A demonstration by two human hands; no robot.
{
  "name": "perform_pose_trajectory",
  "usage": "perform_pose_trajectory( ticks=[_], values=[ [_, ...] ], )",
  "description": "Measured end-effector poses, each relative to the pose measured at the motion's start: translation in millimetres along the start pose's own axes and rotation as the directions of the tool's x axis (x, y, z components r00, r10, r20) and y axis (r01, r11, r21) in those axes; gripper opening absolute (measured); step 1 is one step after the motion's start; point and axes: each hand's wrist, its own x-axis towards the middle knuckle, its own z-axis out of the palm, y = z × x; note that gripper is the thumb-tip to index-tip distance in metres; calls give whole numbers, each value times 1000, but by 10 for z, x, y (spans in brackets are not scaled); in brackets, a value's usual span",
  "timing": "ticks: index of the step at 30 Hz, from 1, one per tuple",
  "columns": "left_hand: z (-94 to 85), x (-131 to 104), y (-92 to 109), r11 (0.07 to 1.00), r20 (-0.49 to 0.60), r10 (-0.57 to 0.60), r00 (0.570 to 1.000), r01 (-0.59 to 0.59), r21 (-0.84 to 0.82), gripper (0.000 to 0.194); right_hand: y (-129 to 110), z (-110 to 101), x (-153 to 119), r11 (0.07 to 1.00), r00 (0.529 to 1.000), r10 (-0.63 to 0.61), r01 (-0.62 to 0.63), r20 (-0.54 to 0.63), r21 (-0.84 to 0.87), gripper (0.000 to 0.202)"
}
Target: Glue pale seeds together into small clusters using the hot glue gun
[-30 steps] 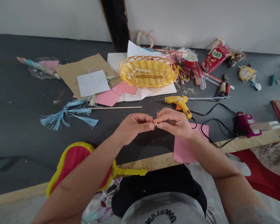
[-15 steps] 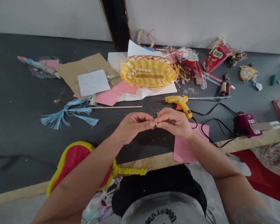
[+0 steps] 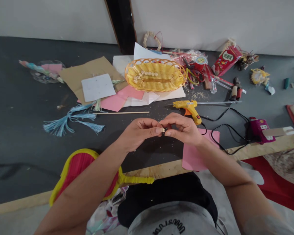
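A small pale beige piece (image 3: 163, 130) is pinched between the thumb and finger of my left hand (image 3: 142, 132). My right hand (image 3: 181, 129) touches it from the other side with its forefinger, the thumb slightly apart below. Behind my hands, a yellow woven basket (image 3: 156, 85) with an orange rim holds several similar beige pieces (image 3: 140, 76) at its left side. To the right of the basket's front lies a yellow glue gun (image 3: 191, 109). Beige crumbs are scattered on the dark table around my hands.
A thin stick (image 3: 122, 113) and blue tassels (image 3: 63, 121) lie left. Pink paper (image 3: 193, 155) rests under my right forearm. Black cable runs to a purple box (image 3: 259, 130). A red and yellow fan-shaped object (image 3: 80, 163) is by my left forearm. A red carton (image 3: 226, 60) stands behind.
My right thumb has drawn slightly away from the small piece, and its forefinger has shifted a little left. More of the piece shows at my left fingertips.
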Motion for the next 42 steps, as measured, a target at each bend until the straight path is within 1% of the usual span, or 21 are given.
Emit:
perform_pose_trajectory(
  ticks=[3,6,9,12,18,21,28,35,42],
  values=[
    [2,4,6,1000,7,-15,1000,15,9,23,-10,-5,-1,993,999,-39,40,13,-115,20],
    [14,6,19,1000,-6,-7,1000,7,13,25,-22,1,-6,967,996,-86,80,-18,-244,16],
    [26,6,24,1000,-17,3,1000,-3,-18,26,-37,17,-6,930,990,-132,105,-54,-353,17],
    [30,8,11,999,-34,-3,999,1,-38,23,-44,32,-1,902,985,-163,128,-52,-412,17],
    [26,15,-2,1000,-54,2,999,-4,-30,21,-41,34,2,902,988,-150,124,-31,-414,22],
    [29,14,12,1000,-54,-2,999,1,-19,20,-42,31,-1,903,989,-146,122,-29,-412,19],
    [28,17,23,1000,-65,1,998,-3,-31,25,-43,31,-8,873,986,-165,141,-11,-468,19],
    [28,10,13,1000,-51,21,998,-22,-5,20,-26,40,-8,870,982,-190,163,-11,-466,19],
    [39,12,15,1000,-72,13,997,-12,7,23,-31,39,-12,878,986,-164,142,-7,-457,19]
  ],
)
